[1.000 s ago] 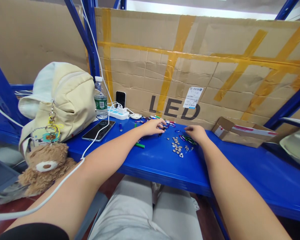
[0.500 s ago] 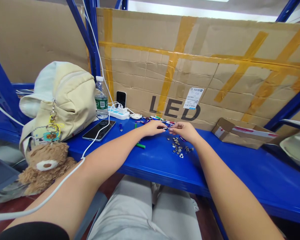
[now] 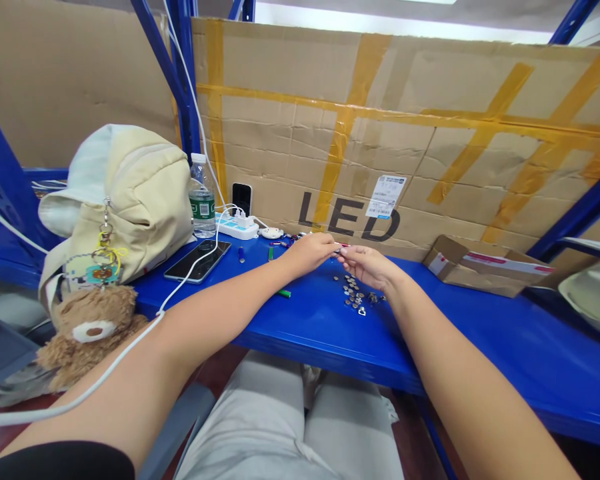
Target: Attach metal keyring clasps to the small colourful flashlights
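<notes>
My left hand [image 3: 311, 252] and my right hand [image 3: 368, 264] meet fingertip to fingertip just above the blue shelf [image 3: 480, 347], both pinched on a tiny item too small to name. Below and between them lies a cluster of several small silver button cells [image 3: 353, 293]. A row of small coloured tube-like pieces [image 3: 300, 237] lies behind the left hand along the cardboard. A green piece [image 3: 283, 293] shows under my left wrist.
A cream backpack [image 3: 125, 193] with a teddy bear charm [image 3: 93, 327] stands at the left, beside a water bottle [image 3: 201, 197], a white power strip [image 3: 239, 227] and a phone [image 3: 198, 260] on a white cable. An open cardboard box [image 3: 480, 265] lies at the right. A taped cardboard wall [image 3: 430, 133] closes the back.
My right hand has moved left from beside the button cells to meet my left hand. Both hands have risen slightly off the shelf and now pinch together.
</notes>
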### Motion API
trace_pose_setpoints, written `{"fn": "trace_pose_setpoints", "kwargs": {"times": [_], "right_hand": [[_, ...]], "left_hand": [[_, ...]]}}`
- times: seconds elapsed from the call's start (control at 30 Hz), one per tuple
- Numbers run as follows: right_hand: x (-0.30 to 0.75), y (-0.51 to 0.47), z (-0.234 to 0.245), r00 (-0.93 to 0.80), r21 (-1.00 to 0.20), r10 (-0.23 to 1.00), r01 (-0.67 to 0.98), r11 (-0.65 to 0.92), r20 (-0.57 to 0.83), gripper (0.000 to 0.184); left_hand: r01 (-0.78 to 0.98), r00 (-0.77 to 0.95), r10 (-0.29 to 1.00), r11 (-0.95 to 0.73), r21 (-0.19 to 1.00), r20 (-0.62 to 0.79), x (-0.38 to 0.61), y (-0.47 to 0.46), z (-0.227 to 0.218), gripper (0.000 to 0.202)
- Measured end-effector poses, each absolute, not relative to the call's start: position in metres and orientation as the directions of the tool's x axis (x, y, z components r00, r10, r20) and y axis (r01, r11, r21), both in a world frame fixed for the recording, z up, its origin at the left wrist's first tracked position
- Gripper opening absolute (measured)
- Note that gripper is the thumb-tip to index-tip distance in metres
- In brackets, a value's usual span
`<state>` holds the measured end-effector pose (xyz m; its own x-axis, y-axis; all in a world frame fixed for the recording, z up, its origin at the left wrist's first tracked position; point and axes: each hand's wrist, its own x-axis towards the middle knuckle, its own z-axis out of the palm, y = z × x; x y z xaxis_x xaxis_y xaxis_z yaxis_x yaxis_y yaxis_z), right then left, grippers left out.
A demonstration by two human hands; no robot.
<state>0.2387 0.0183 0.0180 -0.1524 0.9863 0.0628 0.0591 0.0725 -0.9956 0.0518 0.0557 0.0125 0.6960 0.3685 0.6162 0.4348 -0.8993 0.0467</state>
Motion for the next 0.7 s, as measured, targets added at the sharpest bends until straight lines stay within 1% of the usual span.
{"fn": "trace_pose_setpoints", "kwargs": {"times": [0.07,0.13,0.17,0.2,0.27,0.33,0.4,0.47,0.53,0.6,0.7], "right_hand": [[0.24,0.018,0.018,-0.16,-0.983,0.984,0.147,0.106,0.082,0.018],[0.241,0.02,0.017,-0.116,-0.92,0.976,0.33,0.211,0.182,0.024],[0.241,0.021,0.015,-0.1,-0.85,0.961,0.45,0.274,0.257,0.026],[0.241,0.022,0.015,-0.108,-0.756,0.937,0.563,0.334,0.333,0.027],[0.241,0.023,0.014,-0.207,-0.542,0.875,0.716,0.44,0.438,0.023],[0.241,0.024,0.015,-0.325,-0.386,0.816,0.757,0.527,0.477,0.019],[0.241,0.024,0.018,-0.381,-0.307,0.779,0.762,0.57,0.498,0.016],[0.241,0.023,0.02,-0.393,-0.27,0.764,0.771,0.577,0.512,0.016],[0.24,0.022,0.021,-0.39,-0.264,0.763,0.774,0.575,0.515,0.016],[0.239,0.021,0.019,-0.376,-0.275,0.77,0.779,0.564,0.516,0.018],[0.234,0.02,0.016,-0.331,-0.346,0.805,0.774,0.53,0.492,0.021]], "left_hand": [[0.438,0.719,0.371,-0.899,0.031,0.587,0.053,0.054,0.015,0.031],[0.447,0.711,0.419,-0.889,0.097,0.564,0.055,0.055,0.016,0.028],[0.454,0.703,0.457,-0.878,0.152,0.545,0.055,0.057,0.016,0.026],[0.462,0.697,0.5,-0.862,0.211,0.515,0.055,0.059,0.016,0.024],[0.464,0.703,0.568,-0.822,0.33,0.427,0.053,0.062,0.016,0.022],[0.442,0.724,0.601,-0.781,0.44,0.34,0.05,0.064,0.015,0.023],[0.407,0.732,0.618,-0.733,0.544,0.285,0.046,0.064,0.015,0.026],[0.369,0.726,0.641,-0.669,0.645,0.25,0.044,0.064,0.016,0.029],[0.345,0.722,0.658,-0.611,0.712,0.214,0.042,0.064,0.016,0.031],[0.348,0.729,0.656,-0.6,0.721,0.194,0.041,0.064,0.017,0.029],[0.356,0.748,0.636,-0.629,0.691,0.193,0.039,0.064,0.017,0.025]]}}
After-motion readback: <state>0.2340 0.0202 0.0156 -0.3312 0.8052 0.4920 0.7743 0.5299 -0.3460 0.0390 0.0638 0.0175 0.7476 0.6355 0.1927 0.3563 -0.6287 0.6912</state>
